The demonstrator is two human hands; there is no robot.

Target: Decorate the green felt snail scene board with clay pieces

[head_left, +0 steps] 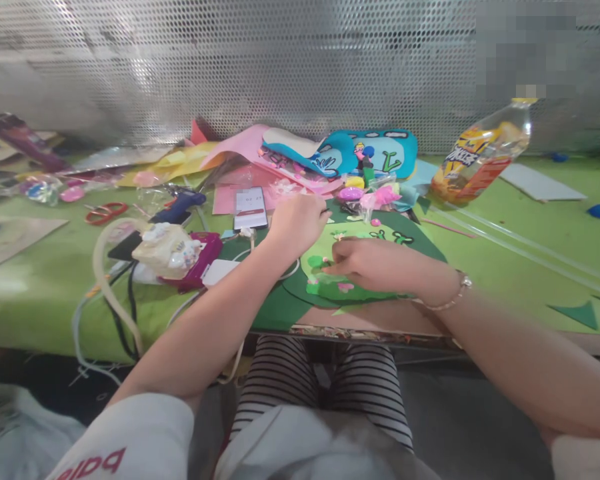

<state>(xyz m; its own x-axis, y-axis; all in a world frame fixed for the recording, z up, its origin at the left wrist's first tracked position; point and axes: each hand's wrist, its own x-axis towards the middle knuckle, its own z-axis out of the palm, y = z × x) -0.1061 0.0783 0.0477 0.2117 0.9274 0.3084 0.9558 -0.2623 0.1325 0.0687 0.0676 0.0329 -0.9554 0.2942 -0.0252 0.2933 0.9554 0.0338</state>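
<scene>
My left hand [300, 225] is closed above the left upper edge of a light-green craft scene on a dark-green foam sheet [430, 245]. A tiny dark bit shows at its fingertips, too small to name. My right hand [375, 265] lies low over the scene, one digit stretched onto it beside a green clay blob [316, 262] and the other fingers bent. Nothing shows held in it. A pink clay piece [346, 287] sits just below that hand. Black-outlined green shapes [403, 237] lie along the scene's upper right.
Behind stand pink and yellow clay lumps [351, 194] and a blue foam piece [400, 143]. A phone [250, 209], glue gun [180, 203], red-handled scissors [106, 213] and a cable-wrapped power strip [200, 261] lie left. A tilted plastic bottle [473, 163] is at right.
</scene>
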